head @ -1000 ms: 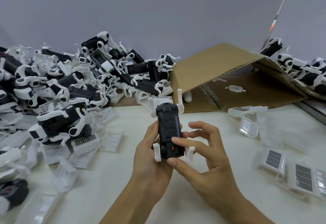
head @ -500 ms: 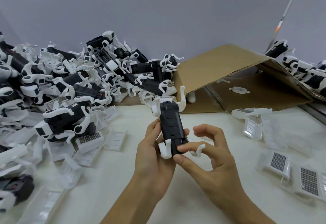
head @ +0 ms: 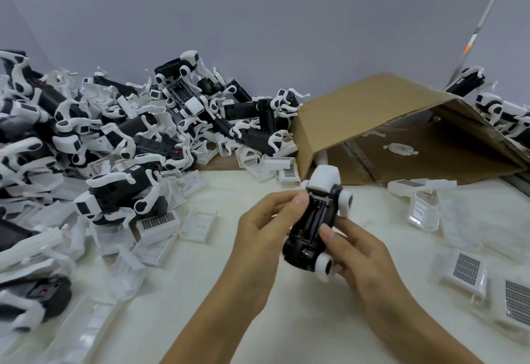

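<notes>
The left hand (head: pixel 265 230) has its fingers curled round the left side of the black-and-white toy robot (head: pixel 314 224), with the thumb pressing near the white far end. The right hand (head: pixel 365 257) grips the right side, its thumb lying on the black body. The toy is held tilted above the tabletop (head: pixel 200 292), just on the near side of the cardboard box (head: pixel 358 111).
</notes>
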Action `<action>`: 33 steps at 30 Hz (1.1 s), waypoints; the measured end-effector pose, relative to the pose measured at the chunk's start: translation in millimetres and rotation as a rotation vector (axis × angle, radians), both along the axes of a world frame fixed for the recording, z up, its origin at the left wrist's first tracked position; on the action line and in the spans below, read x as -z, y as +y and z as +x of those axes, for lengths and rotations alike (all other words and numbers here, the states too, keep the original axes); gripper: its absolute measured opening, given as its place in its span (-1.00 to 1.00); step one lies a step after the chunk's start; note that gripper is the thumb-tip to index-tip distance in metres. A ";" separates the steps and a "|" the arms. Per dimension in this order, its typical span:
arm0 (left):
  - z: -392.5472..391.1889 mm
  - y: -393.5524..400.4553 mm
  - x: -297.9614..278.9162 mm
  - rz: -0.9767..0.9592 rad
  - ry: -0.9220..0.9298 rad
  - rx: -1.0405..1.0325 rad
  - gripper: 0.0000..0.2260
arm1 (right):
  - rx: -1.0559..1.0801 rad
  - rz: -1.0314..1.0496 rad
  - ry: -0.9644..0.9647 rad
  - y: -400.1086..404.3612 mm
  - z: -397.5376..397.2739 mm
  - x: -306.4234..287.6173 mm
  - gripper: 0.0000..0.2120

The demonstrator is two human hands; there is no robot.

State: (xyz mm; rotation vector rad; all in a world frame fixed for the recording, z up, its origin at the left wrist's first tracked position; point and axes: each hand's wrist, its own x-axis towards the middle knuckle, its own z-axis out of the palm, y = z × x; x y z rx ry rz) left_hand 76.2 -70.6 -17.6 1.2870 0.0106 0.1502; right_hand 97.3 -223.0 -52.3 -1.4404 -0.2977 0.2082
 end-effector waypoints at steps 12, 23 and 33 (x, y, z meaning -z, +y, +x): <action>17.1 72.9 27.0 1.499 0.383 -0.408 -0.54 | 0.035 0.142 0.148 -5.7 3.5 -2.2 -0.58; 11.4 25.1 0.4 -0.364 0.021 0.181 -0.66 | 0.057 0.103 0.107 -4.9 3.0 0.2 -0.60; 2.4 6.5 5.5 0.243 -0.062 -0.007 -0.63 | 0.085 0.074 0.035 -0.8 1.8 2.4 -0.52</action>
